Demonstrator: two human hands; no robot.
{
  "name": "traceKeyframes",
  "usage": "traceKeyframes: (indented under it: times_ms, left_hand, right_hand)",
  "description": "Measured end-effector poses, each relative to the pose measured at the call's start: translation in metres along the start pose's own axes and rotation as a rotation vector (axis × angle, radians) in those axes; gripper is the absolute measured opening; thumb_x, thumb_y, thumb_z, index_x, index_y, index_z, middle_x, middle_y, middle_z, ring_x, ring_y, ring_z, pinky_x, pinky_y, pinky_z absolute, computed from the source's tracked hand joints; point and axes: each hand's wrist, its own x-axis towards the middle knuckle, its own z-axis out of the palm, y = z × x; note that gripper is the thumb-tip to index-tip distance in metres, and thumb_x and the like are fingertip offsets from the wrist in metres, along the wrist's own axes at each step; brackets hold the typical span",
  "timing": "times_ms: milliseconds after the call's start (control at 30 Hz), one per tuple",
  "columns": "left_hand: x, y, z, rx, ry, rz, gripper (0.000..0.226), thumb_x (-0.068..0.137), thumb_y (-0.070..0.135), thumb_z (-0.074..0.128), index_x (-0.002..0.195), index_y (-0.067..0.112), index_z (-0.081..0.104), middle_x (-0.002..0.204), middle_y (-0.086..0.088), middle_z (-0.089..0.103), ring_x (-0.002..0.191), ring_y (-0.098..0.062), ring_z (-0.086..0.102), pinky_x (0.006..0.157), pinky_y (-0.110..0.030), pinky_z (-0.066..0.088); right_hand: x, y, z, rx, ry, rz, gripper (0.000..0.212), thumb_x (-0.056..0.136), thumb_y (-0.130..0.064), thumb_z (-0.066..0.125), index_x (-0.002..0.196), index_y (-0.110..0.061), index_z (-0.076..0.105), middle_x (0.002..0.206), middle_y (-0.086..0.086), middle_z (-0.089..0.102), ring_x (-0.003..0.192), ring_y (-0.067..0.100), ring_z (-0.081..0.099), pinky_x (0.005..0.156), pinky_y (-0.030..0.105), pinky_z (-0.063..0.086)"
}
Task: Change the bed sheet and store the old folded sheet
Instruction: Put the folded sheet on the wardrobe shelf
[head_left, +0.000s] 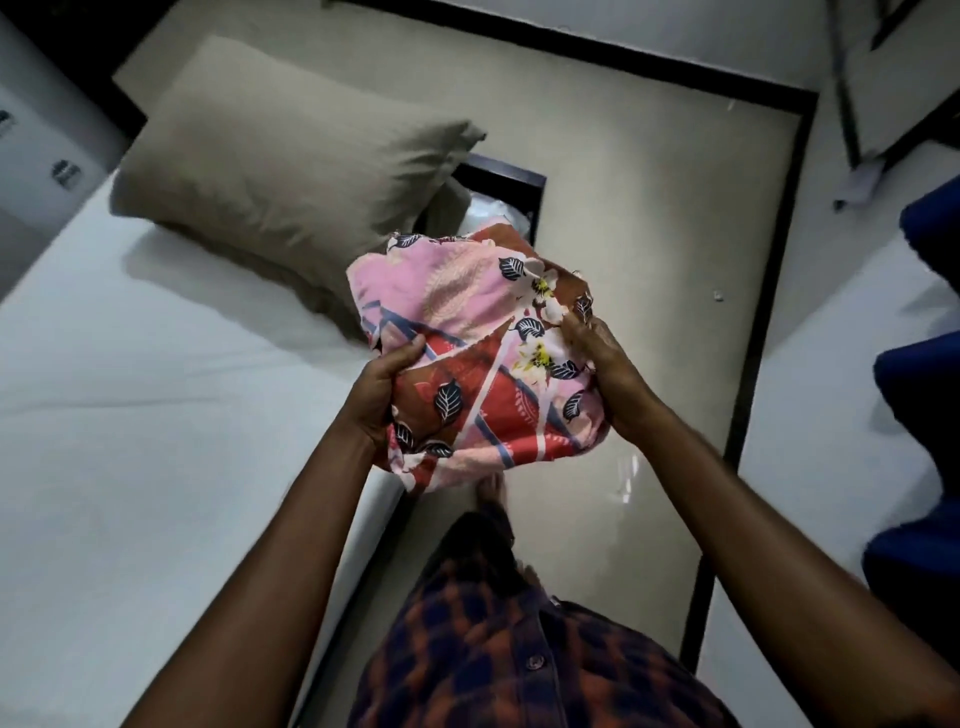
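View: head camera, aimed downward; the edges are blurred.
Task item: folded sheet (478, 353), floral print in pink, red and brown with dark leaf motifs; bundled rather loosely, with the edges uneven.
Position of item: held in the air between both hands, over the floor (649, 234) just off the side edge of the mattress (130, 415); not resting on any surface.
Left grip: left hand (387, 387) is closed on the left side of the bundle, thumb laid across the top; the fingers are hidden underneath.
Right grip: right hand (605, 374) is closed on the right edge, fingers curled into the cloth near a white flower in the print.
Arms: both forearms are bare and extended forward from the bottom of the view.
Mattress: covered in white, smooth with a few shallow creases, occupying the left side.
Pillow: pillow (291, 192), beige, lying at the far end of the mattress, one corner overhanging the edge.
Behind item: dark frame (506, 179) standing on the floor, partly hidden by the bundle; its contents cannot be made out.
Right side: blue fabric (924, 374) on a second white surface; details blurred.
Person: checked shirt (519, 649) in orange and navy; bare foot (491, 486) seen on the floor below the bundle.
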Motion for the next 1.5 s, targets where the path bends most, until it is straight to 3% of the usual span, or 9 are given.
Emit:
traceKeyframes:
  times_ms: [133, 300, 500, 600, 767, 867, 1000, 1267, 1500]
  left_hand:
    - [0.088, 0.037, 0.057, 0.02, -0.064, -0.016, 0.025, 0.09, 0.02, 0.065, 0.114, 0.01, 0.068, 0.103, -0.015, 0.072, 0.085, -0.031, 0.072, 0.085, -0.047, 0.059]
    - [0.202, 0.093, 0.13, 0.028, -0.129, -0.085, 0.018, 0.094, 0.015, 0.058, 0.096, 0.013, 0.076, 0.09, -0.011, 0.076, 0.074, -0.026, 0.074, 0.076, -0.041, 0.062]
    - [0.319, 0.18, 0.21, 0.002, -0.144, -0.122, 0.04, 0.085, 0.017, 0.068, 0.124, 0.005, 0.066, 0.116, -0.022, 0.068, 0.095, -0.037, 0.067, 0.104, -0.059, 0.046]
    - [0.374, 0.232, 0.245, -0.021, -0.144, -0.086, 0.041, 0.083, 0.015, 0.068, 0.122, 0.004, 0.066, 0.117, -0.024, 0.067, 0.098, -0.039, 0.064, 0.108, -0.063, 0.04]
    - [0.458, 0.312, 0.288, -0.062, -0.116, 0.029, 0.023, 0.09, 0.012, 0.058, 0.108, 0.004, 0.068, 0.093, -0.016, 0.075, 0.074, -0.031, 0.072, 0.081, -0.044, 0.061]
    - [0.511, 0.354, 0.3, -0.11, -0.039, 0.081, 0.028, 0.082, 0.015, 0.065, 0.109, 0.005, 0.068, 0.094, -0.015, 0.074, 0.075, -0.031, 0.072, 0.085, -0.046, 0.057]
    - [0.568, 0.405, 0.306, -0.199, 0.087, 0.126, 0.033, 0.082, 0.017, 0.065, 0.113, 0.006, 0.07, 0.101, -0.016, 0.074, 0.083, -0.034, 0.071, 0.095, -0.052, 0.052]
    - [0.623, 0.51, 0.261, -0.398, 0.34, 0.264, 0.018, 0.09, 0.015, 0.055, 0.096, 0.01, 0.072, 0.083, -0.011, 0.076, 0.066, -0.028, 0.073, 0.068, -0.038, 0.062]
    - [0.678, 0.606, 0.172, -0.515, 0.512, 0.34, 0.024, 0.094, 0.016, 0.054, 0.092, 0.011, 0.077, 0.086, -0.011, 0.076, 0.069, -0.028, 0.073, 0.072, -0.039, 0.061]
  right_hand:
    - [0.059, -0.041, -0.049, 0.026, -0.032, -0.029, 0.059, 0.092, -0.035, 0.069, 0.141, -0.014, 0.043, 0.13, 0.014, 0.065, 0.114, 0.039, 0.066, 0.096, 0.053, 0.054]
    - [0.156, -0.11, -0.092, 0.134, 0.094, 0.055, 0.045, 0.094, -0.027, 0.065, 0.134, -0.007, 0.056, 0.123, 0.019, 0.069, 0.111, 0.039, 0.066, 0.095, 0.047, 0.055]
    - [0.264, -0.208, -0.132, 0.136, 0.202, 0.101, 0.05, 0.091, -0.032, 0.069, 0.129, -0.001, 0.059, 0.119, 0.021, 0.07, 0.11, 0.042, 0.066, 0.095, 0.049, 0.055]
    - [0.321, -0.267, -0.147, 0.134, 0.202, 0.093, 0.048, 0.092, -0.032, 0.068, 0.128, -0.001, 0.06, 0.117, 0.021, 0.071, 0.105, 0.04, 0.068, 0.092, 0.048, 0.057]
    - [0.441, -0.347, -0.163, 0.092, 0.116, 0.076, 0.05, 0.092, -0.034, 0.069, 0.13, -0.003, 0.059, 0.118, 0.021, 0.07, 0.107, 0.042, 0.067, 0.096, 0.053, 0.054]
    - [0.528, -0.388, -0.169, 0.061, 0.037, 0.091, 0.05, 0.091, -0.033, 0.069, 0.131, -0.003, 0.058, 0.118, 0.022, 0.07, 0.107, 0.043, 0.067, 0.096, 0.054, 0.054]
    - [0.636, -0.443, -0.151, 0.016, -0.092, 0.167, 0.05, 0.092, -0.03, 0.068, 0.132, -0.002, 0.058, 0.12, 0.021, 0.069, 0.109, 0.041, 0.067, 0.097, 0.051, 0.054]
    - [0.793, -0.522, -0.042, -0.133, -0.36, 0.295, 0.05, 0.09, -0.03, 0.07, 0.131, -0.002, 0.058, 0.118, 0.021, 0.07, 0.102, 0.039, 0.069, 0.09, 0.048, 0.057]
    - [0.92, -0.558, 0.096, -0.281, -0.539, 0.339, 0.049, 0.091, -0.032, 0.069, 0.13, -0.003, 0.059, 0.117, 0.02, 0.071, 0.1, 0.039, 0.07, 0.092, 0.051, 0.056]
